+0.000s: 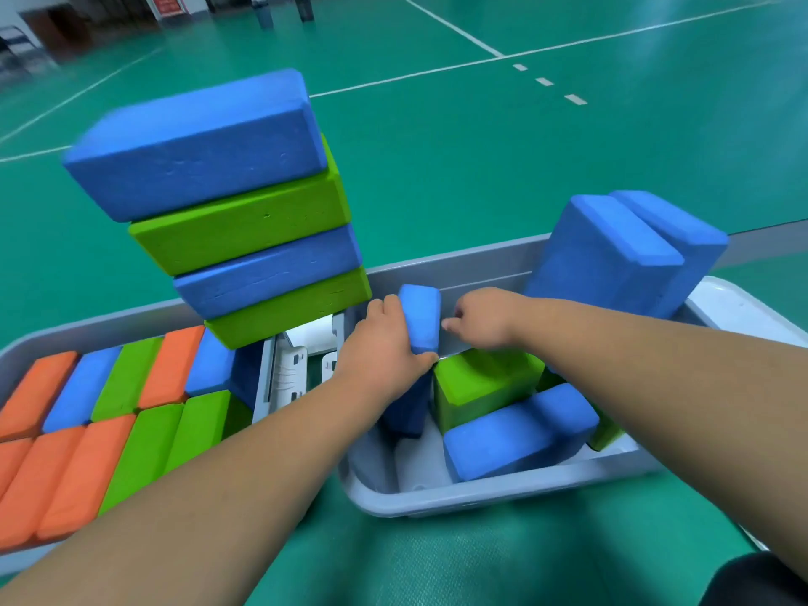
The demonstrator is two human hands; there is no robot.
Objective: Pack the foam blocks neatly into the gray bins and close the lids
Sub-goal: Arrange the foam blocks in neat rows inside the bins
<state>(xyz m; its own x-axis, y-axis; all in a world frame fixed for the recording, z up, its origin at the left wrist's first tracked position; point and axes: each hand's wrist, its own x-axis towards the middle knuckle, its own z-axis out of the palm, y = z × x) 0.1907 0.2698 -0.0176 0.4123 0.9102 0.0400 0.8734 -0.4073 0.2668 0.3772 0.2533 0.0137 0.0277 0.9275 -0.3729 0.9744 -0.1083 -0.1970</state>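
Lower left, the left bin (109, 326) sits mostly packed; at centre the left grip (384, 347) wraps the upright blue block (420, 314) in the right bin (437, 505); the right grip (483, 319) curls beside it, hold unclear; best seat it flush against the wall, leaving no gap.

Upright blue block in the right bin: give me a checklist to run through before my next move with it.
1. Grip: the left hand grips the upright blue block near its top: ok.
2. Right hand: its fingers are curled beside the block, and contact is unclear: cannot tell.
3. Seating: the block stands next to a green block, but its foot is hidden: cannot tell.
4. Right bin order: low blue blocks lie at angles, and two tall blue blocks lean in the far corner: not ok.
5. Stack of four blocks: it rises well above the left bin, not yet packed: not ok.
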